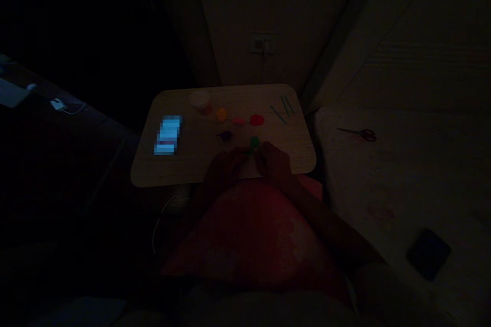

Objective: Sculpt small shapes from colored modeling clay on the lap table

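The light is very dim. Both hands are close together at the near edge of a small wooden table. My left hand has its fingers curled at a small dark-green piece of modelling clay. From the other side, my right hand bends its fingers in towards the same piece; their exact contact is hard to make out. Just beyond the fingertips lies a brighter green clay lump. Farther back are a red clay lump, a pink one, an orange one and a dark purple one.
A clear tub stands at the table's back. A lit phone lies at the left, and several thin sticks lie at the back right. Scissors and a dark square object rest on the pale surface to the right. A red cushion covers my lap.
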`<state>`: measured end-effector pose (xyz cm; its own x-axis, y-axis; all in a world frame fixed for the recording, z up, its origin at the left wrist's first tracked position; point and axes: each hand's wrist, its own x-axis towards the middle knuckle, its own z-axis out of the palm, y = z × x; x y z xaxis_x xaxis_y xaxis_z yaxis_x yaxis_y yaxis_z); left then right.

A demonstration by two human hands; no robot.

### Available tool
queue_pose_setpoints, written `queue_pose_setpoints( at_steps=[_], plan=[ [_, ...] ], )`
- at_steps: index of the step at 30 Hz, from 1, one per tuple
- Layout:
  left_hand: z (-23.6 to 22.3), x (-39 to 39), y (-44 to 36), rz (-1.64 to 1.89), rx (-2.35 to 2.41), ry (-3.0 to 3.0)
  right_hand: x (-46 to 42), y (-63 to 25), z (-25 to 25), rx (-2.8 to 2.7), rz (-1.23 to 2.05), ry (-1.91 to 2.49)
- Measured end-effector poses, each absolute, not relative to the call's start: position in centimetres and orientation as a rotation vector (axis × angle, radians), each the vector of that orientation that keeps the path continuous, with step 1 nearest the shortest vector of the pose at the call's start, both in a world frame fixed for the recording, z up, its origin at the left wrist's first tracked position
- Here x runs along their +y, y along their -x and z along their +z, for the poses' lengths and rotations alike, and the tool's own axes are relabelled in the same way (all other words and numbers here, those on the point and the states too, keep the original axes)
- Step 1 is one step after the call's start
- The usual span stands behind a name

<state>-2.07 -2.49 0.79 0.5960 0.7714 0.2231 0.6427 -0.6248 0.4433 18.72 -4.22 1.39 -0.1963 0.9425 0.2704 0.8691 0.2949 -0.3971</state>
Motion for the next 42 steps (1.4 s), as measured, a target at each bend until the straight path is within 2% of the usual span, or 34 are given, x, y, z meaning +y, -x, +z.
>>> queue_pose_setpoints(
  at_steps=[42],
  plan=[
    [0.84, -2.31, 2.07, 0.653, 1.106, -2.465, -4.74, -18.58, 2.39, -2.176, 0.293, 1.667]
  ],
)
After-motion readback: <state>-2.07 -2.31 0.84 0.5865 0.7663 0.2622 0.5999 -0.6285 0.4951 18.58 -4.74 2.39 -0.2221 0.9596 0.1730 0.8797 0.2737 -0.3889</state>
